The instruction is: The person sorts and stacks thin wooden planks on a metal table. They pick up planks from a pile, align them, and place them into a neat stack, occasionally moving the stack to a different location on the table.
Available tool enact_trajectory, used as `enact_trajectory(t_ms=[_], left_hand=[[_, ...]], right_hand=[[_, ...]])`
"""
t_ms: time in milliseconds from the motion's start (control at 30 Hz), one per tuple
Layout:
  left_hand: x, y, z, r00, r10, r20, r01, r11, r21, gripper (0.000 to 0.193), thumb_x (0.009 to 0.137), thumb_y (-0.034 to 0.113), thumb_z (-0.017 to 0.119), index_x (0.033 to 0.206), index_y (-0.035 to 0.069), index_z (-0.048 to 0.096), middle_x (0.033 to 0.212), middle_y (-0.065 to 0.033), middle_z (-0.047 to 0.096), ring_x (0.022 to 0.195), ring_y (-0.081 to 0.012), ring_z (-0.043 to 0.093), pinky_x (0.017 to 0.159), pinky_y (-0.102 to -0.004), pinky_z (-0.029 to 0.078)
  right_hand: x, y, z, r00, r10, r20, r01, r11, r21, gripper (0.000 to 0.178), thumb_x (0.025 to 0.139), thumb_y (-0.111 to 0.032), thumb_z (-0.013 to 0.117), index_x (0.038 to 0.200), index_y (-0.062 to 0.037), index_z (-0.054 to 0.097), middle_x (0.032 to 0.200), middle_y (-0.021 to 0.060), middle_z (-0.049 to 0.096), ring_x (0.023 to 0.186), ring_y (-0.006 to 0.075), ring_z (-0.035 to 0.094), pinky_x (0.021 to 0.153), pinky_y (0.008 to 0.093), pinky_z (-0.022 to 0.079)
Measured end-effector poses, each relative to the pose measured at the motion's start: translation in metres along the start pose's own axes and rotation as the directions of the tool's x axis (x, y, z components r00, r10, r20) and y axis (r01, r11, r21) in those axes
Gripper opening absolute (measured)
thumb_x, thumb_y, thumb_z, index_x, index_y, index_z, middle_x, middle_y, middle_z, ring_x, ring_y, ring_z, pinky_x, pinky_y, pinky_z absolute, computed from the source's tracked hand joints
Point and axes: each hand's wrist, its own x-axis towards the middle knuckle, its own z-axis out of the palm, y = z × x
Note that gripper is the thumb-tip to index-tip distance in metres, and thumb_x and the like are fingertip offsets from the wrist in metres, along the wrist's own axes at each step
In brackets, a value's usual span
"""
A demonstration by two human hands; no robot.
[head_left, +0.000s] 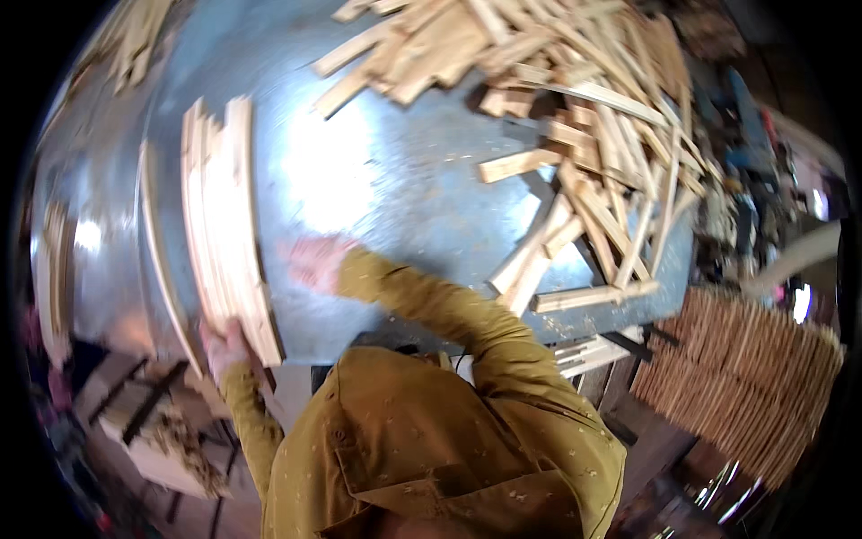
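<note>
A row of long, pale wooden strips [215, 207] lies side by side on the left half of a grey metal tabletop [395, 171]. My left hand [226, 349] is at the near ends of these strips, its fingers closed around the ends on the left side. To the right of the row, my right hand [319, 262] hovers over or rests on the metal; motion smears its fingers, and nothing shows in it. A single wooden strip [160, 242] lies apart, just left of the row.
A heap of loose wooden pieces [611, 162] covers the table's far right. More strips [56, 278] lie at the left edge, with others [139, 45] at the far left. Stacked wood [736, 377] stands beyond the table's right corner. A rack with wood [166, 440] is below, at left.
</note>
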Motion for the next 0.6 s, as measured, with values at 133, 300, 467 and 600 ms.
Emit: enact_trajectory(t_ms=[133,300,467,600], left_hand=[[-0.016,0.002,0.011,0.925,0.208,-0.318,-0.222,0.975,-0.008,0.077,0.095,0.049,0.054,0.149,0.000,0.030,0.146,-0.0216,0.042,0.127,-0.0346,0.049,0.103,-0.0412,0.040],[-0.035,0.098,0.053,0.918,0.393,-0.061,-0.328,0.660,-0.676,0.074,0.090,0.031,0.067,0.148,0.002,0.032,0.131,-0.0191,0.051,0.114,-0.0299,0.052,0.098,-0.0404,0.044],[-0.069,0.194,0.089,0.608,0.794,-0.022,-0.705,0.526,-0.476,0.075,0.090,0.050,0.064,0.141,0.000,0.039,0.114,-0.0192,0.059,0.096,-0.0259,0.061,0.082,-0.0358,0.053],[-0.086,0.266,0.114,0.374,0.667,0.644,0.651,0.307,-0.695,0.076,0.089,0.056,0.062,0.140,0.003,0.042,0.112,-0.0157,0.060,0.097,-0.0282,0.061,0.086,-0.0387,0.053]], right_hand=[[-0.120,0.116,-0.168,0.555,0.401,-0.729,-0.630,0.775,-0.053,0.037,0.080,-0.030,0.067,0.104,-0.0043,0.055,0.100,0.0114,0.060,0.099,0.0279,0.058,0.086,0.0408,0.048],[-0.174,0.287,-0.224,0.536,0.059,-0.842,-0.749,0.493,-0.443,0.060,0.075,-0.035,0.073,0.127,-0.0134,0.050,0.128,0.0119,0.055,0.129,0.0283,0.047,0.110,0.0441,0.033],[-0.153,0.256,-0.246,0.681,0.503,-0.532,-0.730,0.527,-0.435,0.043,0.077,-0.017,0.066,0.119,-0.0157,0.055,0.120,0.0099,0.059,0.120,0.0253,0.055,0.100,0.0416,0.044],[-0.152,0.140,-0.174,0.875,0.039,-0.483,-0.426,0.536,-0.729,0.008,0.083,-0.013,0.060,0.080,-0.0091,0.055,0.070,0.0074,0.057,0.070,0.0210,0.061,0.053,0.0351,0.050]])
